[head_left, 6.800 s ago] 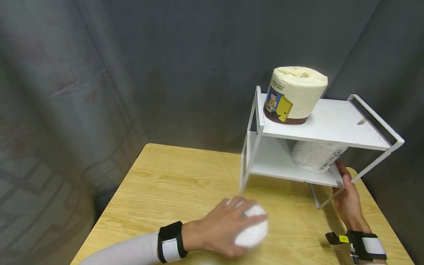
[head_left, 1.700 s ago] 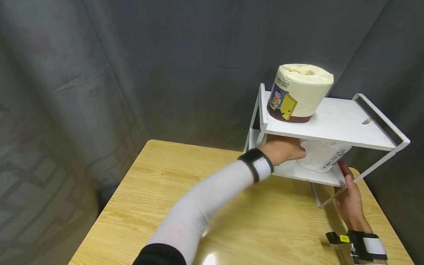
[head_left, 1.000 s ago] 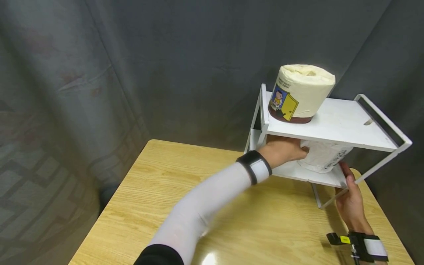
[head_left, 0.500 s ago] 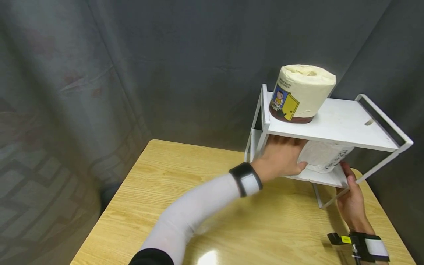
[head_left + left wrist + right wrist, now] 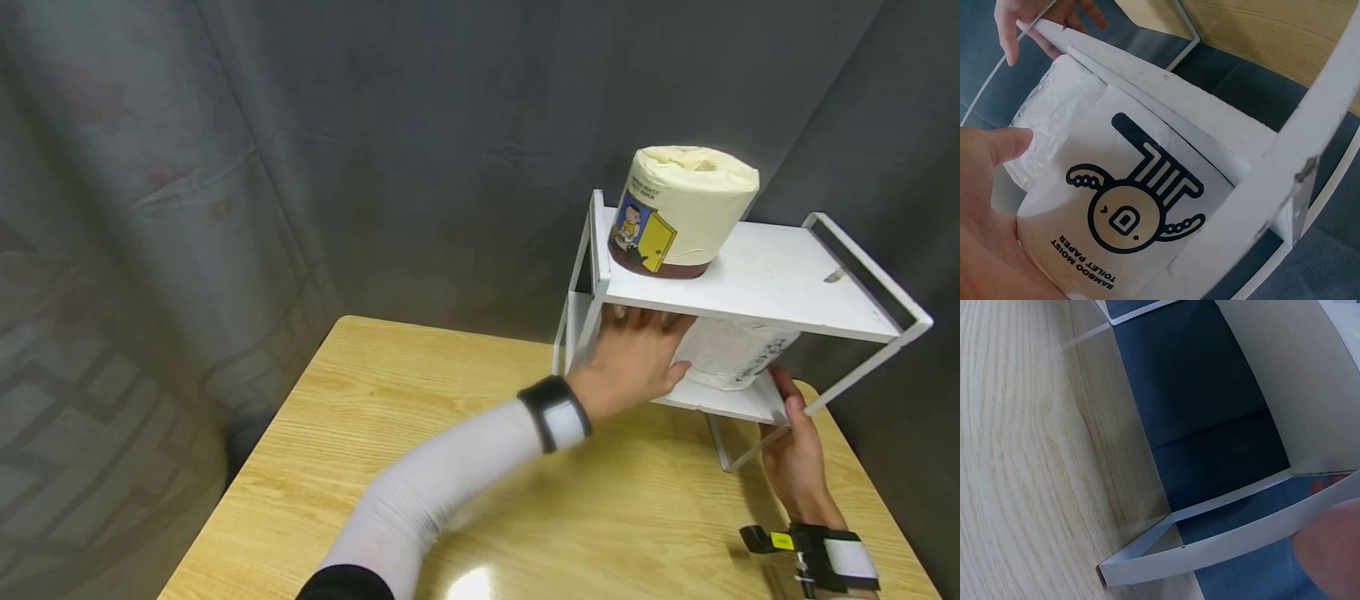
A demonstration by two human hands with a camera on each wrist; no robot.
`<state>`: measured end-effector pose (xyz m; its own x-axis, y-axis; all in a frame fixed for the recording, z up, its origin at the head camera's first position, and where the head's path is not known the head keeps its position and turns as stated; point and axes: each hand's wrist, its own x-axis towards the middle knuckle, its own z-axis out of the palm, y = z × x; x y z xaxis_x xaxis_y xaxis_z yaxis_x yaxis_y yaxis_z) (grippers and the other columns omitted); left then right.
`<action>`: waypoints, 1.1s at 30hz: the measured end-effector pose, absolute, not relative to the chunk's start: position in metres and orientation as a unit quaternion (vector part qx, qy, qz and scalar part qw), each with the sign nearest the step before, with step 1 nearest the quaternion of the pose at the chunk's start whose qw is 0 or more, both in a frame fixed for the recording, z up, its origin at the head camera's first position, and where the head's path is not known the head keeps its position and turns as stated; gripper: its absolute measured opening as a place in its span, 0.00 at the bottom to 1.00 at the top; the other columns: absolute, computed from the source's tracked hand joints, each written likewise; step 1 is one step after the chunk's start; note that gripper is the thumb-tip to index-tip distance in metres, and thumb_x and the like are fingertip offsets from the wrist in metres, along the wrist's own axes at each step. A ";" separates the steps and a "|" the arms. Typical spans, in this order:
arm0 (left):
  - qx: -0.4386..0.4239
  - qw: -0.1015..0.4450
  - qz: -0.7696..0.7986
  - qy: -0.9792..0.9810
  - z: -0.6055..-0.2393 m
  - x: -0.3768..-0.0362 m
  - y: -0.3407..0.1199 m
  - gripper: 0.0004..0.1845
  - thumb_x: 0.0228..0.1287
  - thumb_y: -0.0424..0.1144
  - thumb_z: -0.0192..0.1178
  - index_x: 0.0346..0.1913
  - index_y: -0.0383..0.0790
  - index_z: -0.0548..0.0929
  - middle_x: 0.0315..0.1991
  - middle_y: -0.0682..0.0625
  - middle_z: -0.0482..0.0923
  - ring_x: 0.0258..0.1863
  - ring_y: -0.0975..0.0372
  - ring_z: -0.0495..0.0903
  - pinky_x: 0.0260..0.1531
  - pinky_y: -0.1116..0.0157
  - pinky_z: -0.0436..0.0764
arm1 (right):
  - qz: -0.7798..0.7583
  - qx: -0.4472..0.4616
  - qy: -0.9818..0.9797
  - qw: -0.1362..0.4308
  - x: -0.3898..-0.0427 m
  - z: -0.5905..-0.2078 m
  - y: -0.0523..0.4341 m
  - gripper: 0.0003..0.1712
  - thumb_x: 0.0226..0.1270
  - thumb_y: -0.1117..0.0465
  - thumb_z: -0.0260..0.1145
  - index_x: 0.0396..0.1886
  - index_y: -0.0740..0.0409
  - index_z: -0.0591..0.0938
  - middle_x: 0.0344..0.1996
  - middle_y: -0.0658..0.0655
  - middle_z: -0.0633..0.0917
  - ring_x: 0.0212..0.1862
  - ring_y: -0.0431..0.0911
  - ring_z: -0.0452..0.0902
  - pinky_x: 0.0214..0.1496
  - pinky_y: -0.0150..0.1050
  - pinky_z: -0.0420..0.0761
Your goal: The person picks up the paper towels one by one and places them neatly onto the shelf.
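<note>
A white two-tier wire rack stands at the table's far right. On its lower shelf sits a white wrapped toilet roll; the left wrist view shows its black logo and a second crinkled white roll behind it. My left hand is at the lower shelf's opening with fingers straight and spread, right beside the roll and holding nothing. My right hand grips the rack's lower front right corner, and its thumb lies on the white frame bar.
A cream toilet roll with a cartoon label stands upright on the rack's top shelf, at its left end. The light wooden table runs out to the left and front. Dark grey curtains hang close behind and on both sides.
My left hand took the white roll from the table into the lower shelf, let it go, and has drawn back a little with fingers spread. My right hand kept its grip on the rack.
</note>
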<state>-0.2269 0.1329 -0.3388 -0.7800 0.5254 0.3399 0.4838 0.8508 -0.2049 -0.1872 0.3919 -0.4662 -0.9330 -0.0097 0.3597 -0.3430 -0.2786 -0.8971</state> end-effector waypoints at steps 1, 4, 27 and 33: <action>-0.268 0.195 0.054 -0.942 -0.339 -0.227 0.133 0.42 0.76 0.70 0.49 0.86 0.61 0.54 0.78 0.52 0.69 0.67 0.55 0.75 0.61 0.50 0.79 | 0.786 0.148 -0.591 0.106 -0.187 -0.466 0.392 0.33 0.89 0.56 0.34 0.88 0.51 0.49 0.85 0.47 0.51 0.80 0.34 0.54 0.83 0.28 0.40; -0.272 0.194 0.055 -0.941 -0.339 -0.228 0.133 0.41 0.77 0.68 0.50 0.86 0.60 0.53 0.78 0.52 0.69 0.67 0.54 0.75 0.61 0.49 0.80 | 0.785 0.146 -0.592 0.107 -0.187 -0.466 0.391 0.33 0.89 0.56 0.34 0.88 0.51 0.49 0.85 0.47 0.52 0.80 0.35 0.54 0.83 0.28 0.41; -0.269 0.234 0.055 -0.933 -0.346 -0.239 0.132 0.31 0.80 0.55 0.49 0.81 0.57 0.63 0.65 0.55 0.79 0.60 0.56 0.80 0.57 0.55 0.82 | 0.788 0.142 -0.590 0.107 -0.187 -0.466 0.391 0.33 0.89 0.55 0.35 0.88 0.51 0.49 0.85 0.48 0.51 0.81 0.35 0.53 0.82 0.28 0.42; -0.267 0.255 0.057 -0.927 -0.349 -0.242 0.133 0.29 0.80 0.54 0.50 0.79 0.55 0.66 0.63 0.55 0.80 0.58 0.56 0.80 0.53 0.56 0.83 | 0.788 0.146 -0.588 0.109 -0.187 -0.466 0.391 0.33 0.89 0.56 0.36 0.88 0.51 0.50 0.85 0.48 0.52 0.81 0.35 0.54 0.83 0.28 0.41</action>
<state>-0.2423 0.1328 -0.3491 -0.7268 0.5250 0.4429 0.4672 0.8505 -0.2417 -0.1870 0.3911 -0.4663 -0.9338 -0.0003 0.3579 -0.3429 -0.2859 -0.8948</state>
